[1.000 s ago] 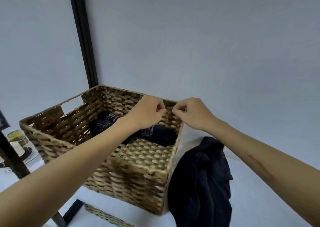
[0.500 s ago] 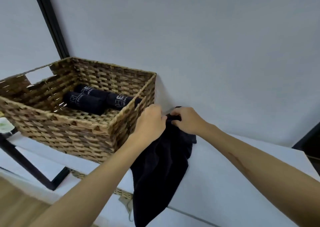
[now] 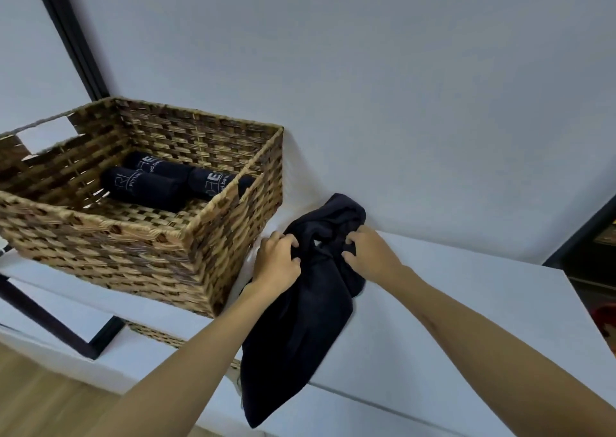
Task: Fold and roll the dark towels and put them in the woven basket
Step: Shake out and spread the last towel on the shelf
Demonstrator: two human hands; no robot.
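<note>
Both hands on the loose dark towel, bunched on the white table just right of the woven basket.

Left hand: fingers curled into the cloth at the towel's left upper edge, gripping a fold. Right hand: fingers and thumb curled round the crumpled fabric on the right side, gripping too. The hands are near each other with a ridge of cloth between them, not touching one another.

Towel state: unfolded, crumpled. Top end humps up against the wall behind the hands; lower end drapes over the front edge of the table and hangs below it. Left edge of the towel is just beside the basket's right wall; cannot tell if they touch.

Basket: sits on the table's left part, upright, open top, cut-out handle hole in its left wall. Inside are three rolled dark towels lying on the basket floor toward the back, white printed lettering showing on each. Two lie end to end along the back, the third just in front of them, rolls touching.

Black frame post runs up the wall behind the basket. Wooden floor lower left.
</note>
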